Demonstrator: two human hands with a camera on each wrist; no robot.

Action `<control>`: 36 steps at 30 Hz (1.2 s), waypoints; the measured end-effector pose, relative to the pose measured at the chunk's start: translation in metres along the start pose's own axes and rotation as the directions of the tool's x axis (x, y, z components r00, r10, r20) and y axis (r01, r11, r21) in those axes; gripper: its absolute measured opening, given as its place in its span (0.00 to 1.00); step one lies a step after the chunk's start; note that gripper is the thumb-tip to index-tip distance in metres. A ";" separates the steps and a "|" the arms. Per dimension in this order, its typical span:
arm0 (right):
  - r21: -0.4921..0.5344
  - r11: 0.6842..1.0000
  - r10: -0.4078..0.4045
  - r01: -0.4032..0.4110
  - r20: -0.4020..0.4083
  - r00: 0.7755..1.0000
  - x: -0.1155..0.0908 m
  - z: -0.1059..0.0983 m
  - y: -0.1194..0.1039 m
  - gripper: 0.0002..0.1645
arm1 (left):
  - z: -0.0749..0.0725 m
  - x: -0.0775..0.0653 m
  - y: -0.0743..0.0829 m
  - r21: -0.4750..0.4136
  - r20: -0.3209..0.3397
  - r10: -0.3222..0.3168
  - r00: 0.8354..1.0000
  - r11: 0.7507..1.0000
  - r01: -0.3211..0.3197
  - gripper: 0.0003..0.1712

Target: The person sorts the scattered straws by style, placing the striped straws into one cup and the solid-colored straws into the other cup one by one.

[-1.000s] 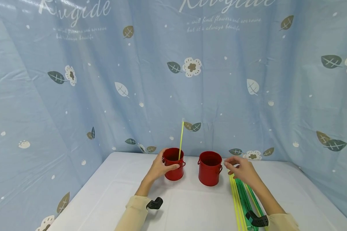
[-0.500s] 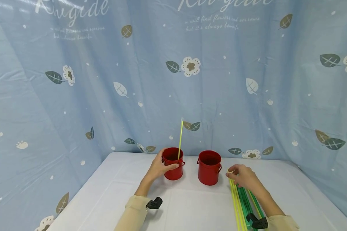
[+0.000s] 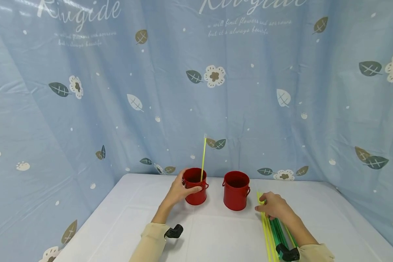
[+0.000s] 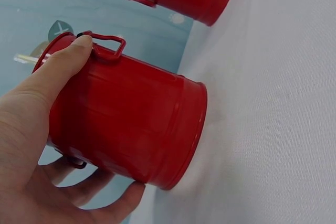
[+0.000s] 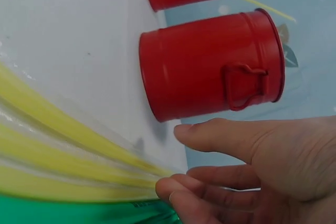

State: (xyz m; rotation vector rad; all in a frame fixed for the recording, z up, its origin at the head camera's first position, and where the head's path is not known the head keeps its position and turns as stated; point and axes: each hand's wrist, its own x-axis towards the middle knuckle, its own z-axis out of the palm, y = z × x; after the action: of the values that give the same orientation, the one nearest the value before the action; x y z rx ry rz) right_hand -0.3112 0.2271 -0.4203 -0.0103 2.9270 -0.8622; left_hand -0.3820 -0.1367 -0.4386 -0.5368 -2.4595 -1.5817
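Below the centre of the head view, the left hand (image 3: 177, 191) grips a red bucket (image 3: 196, 198) holding a yellow stick (image 3: 203, 160), near a second red bucket (image 3: 236, 196); at lower right, the right hand (image 3: 276, 206), loosely parted, is over yellow sticks (image 3: 266, 233) and green sticks (image 3: 278, 233). Left of centre in the left wrist view, the thumb (image 4: 68, 59) lies by the bucket's handle (image 4: 109, 55). Toward the bottom of the right wrist view, fingertips (image 5: 170, 184) are at the yellow sticks, thumb apart.

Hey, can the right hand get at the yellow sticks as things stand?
Very likely yes. The right hand is at the far ends of the yellow sticks, its thumb apart from its fingers, and nothing else seems to cover them there. The nearest bucket stands off to one side.
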 end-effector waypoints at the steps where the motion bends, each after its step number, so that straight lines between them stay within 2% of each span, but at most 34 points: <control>1: 0.002 1.000 0.002 -0.002 0.003 1.000 0.000 0.000 0.001 0.31 | 0.000 0.000 0.000 0.000 0.001 0.000 1.000 1.000 0.000 0.52; 7: 0.021 1.000 0.011 -0.011 0.014 1.000 -0.001 -0.001 0.002 0.31 | 0.000 0.001 -0.001 -0.005 -0.003 -0.014 1.000 1.000 0.014 0.52; 15: 0.018 1.000 0.004 -0.004 0.004 1.000 -0.002 0.004 0.003 0.30 | 0.001 0.002 -0.003 0.003 0.006 0.005 1.000 1.000 -0.005 0.52; 24: -0.041 0.999 0.033 -0.033 -0.014 0.999 -0.004 0.009 -0.001 0.30 | 0.001 0.001 -0.002 0.003 0.010 -0.026 1.000 1.000 0.026 0.53; 36: -0.057 0.996 0.068 -0.070 -0.047 0.997 -0.002 0.014 -0.001 0.25 | 0.001 0.000 0.001 -0.007 0.002 -0.026 1.000 1.000 0.026 0.51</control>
State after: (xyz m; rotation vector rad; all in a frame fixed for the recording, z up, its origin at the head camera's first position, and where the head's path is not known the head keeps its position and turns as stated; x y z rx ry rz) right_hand -0.3077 0.2188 -0.4309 0.1068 2.9734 -0.7762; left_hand -0.3816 -0.1356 -0.4384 -0.5100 -2.4734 -1.6004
